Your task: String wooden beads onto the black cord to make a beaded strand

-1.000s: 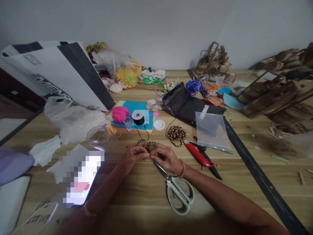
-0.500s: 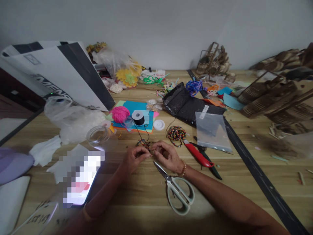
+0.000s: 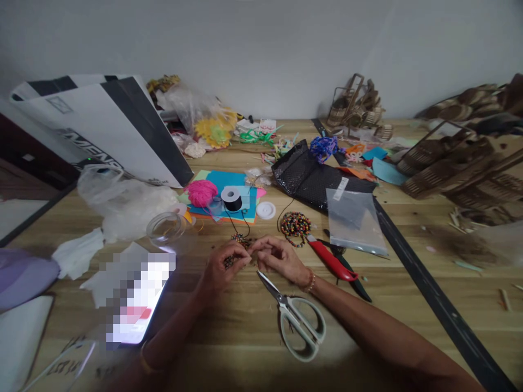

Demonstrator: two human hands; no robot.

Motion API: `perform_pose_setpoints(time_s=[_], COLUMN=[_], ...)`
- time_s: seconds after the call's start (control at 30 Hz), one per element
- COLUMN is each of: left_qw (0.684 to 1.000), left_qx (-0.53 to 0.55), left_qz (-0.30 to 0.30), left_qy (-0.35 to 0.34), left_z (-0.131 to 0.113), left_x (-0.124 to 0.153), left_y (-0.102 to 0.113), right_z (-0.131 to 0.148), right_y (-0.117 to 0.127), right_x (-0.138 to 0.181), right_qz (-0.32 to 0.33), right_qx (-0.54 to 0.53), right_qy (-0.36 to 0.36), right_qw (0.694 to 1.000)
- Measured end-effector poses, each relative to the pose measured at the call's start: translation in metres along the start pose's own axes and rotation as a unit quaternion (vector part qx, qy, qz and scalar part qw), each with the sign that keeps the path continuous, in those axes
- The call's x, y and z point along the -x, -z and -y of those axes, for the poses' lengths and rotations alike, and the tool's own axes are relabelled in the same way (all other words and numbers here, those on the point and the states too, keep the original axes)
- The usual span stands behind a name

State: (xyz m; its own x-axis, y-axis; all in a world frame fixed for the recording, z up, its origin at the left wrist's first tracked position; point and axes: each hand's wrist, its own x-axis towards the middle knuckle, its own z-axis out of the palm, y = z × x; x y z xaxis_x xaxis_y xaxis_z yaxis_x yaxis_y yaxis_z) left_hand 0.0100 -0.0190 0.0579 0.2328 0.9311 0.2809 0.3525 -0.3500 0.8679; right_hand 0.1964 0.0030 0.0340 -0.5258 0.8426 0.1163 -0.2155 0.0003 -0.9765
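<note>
My left hand (image 3: 224, 268) is closed, with thumb and forefinger pinched. Small multicoloured beads (image 3: 229, 262) show in the curl of its fingers, apparently part of a bead string. My right hand (image 3: 281, 262) meets it, its thumb and forefinger nearly together; anything in that pinch is too small to make out. Just beyond the fingertips lies a small heap of beads (image 3: 241, 239), partly hidden by my left hand. Black cord runs near it from a spool (image 3: 231, 199). A coiled bead string (image 3: 295, 224) rests beyond my right hand. White-handled scissors (image 3: 300, 321) lie slightly open, close below that hand.
A red-handled knife (image 3: 333, 261) lies at the right, beside a clear plastic bag (image 3: 357, 220) and a black padded envelope (image 3: 310, 177). Pink yarn (image 3: 201, 193) and a white round lid (image 3: 266, 210) are behind. A lit phone (image 3: 141, 305) and tape rolls (image 3: 165, 228) sit left.
Both hands have shifted slightly and their fingertips are closer together. Beads now show inside the curl of my left hand. The view has tilted a little; the scissors and spool stay put.
</note>
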Motion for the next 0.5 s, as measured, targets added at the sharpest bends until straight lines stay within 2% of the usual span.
perform_pose_setpoints(time_s=[0.07, 0.13, 0.27, 0.4, 0.5], left_qw=[1.0, 0.999, 0.998, 0.999, 0.998], left_qx=[-0.008, -0.016, -0.026, -0.033, -0.039], left_qz=[-0.008, -0.015, -0.021, -0.029, -0.052], left_qy=[-0.018, -0.033, -0.049, -0.025, 0.005], left_z=[-0.002, -0.003, -0.004, -0.007, -0.006], left_x=[0.0, 0.0, 0.002, 0.004, 0.003], left_y=[0.0, 0.0, -0.001, -0.001, 0.002], right_z=[0.002, 0.003, 0.006, 0.016, 0.027], right_y=[-0.001, -0.001, -0.002, 0.001, 0.007], right_x=[-0.001, -0.001, -0.001, -0.003, -0.004], right_qz=[0.034, 0.039, 0.031, 0.031, 0.016], right_qx=[-0.037, -0.05, -0.002, 0.08, 0.093], right_qy=[-0.027, -0.038, -0.035, -0.011, 0.009], right_qw=[0.998, 0.997, 0.999, 0.996, 0.995])
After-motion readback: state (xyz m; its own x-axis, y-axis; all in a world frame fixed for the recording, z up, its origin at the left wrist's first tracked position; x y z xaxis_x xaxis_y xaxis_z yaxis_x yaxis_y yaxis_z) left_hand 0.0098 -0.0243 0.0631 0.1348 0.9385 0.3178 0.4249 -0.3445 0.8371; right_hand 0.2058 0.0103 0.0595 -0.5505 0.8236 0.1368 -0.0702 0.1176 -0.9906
